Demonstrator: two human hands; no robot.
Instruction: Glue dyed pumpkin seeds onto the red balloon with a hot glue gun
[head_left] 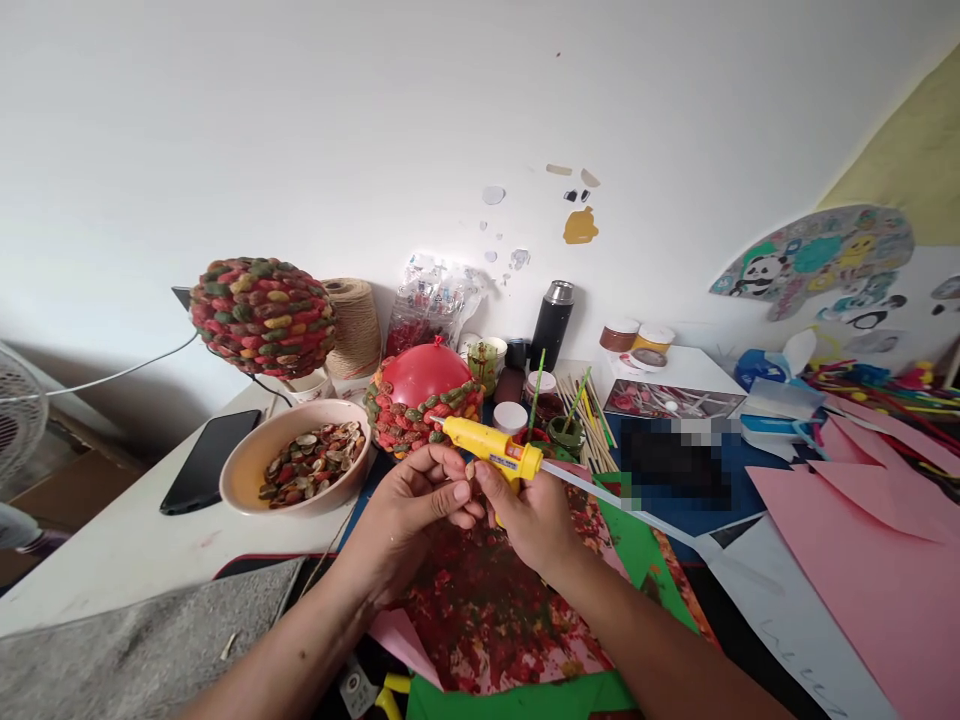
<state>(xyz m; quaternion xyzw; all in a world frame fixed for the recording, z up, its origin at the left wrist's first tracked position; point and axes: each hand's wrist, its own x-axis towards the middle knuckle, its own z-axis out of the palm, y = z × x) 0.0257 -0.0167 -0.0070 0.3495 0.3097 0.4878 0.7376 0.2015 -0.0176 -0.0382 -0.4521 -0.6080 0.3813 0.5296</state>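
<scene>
My right hand (544, 515) grips a yellow hot glue gun (484, 440), its nozzle pointing left and a long clear glue stick (615, 502) trailing from its back end. Just below the gun's barrel, my left hand (412, 500) pinches a small brownish peanut shell (470, 470) between thumb and fingers. Right behind the nozzle sits a red balloon (427, 378), its lower part ringed with painted red, green and orange shells. To the left, a pinkish bowl (236, 492) holds loose painted half shells (319, 465).
A finished-looking shell-covered ball (262, 318) stands at the left beside a twine spool (352, 325). Behind are a black flask (553, 325), paint jars (564, 430) and wooden sticks (596, 430). Paint-stained paper (510, 610) lies under my hands; pink sheets (847, 570) lie right. A phone (210, 460) is left.
</scene>
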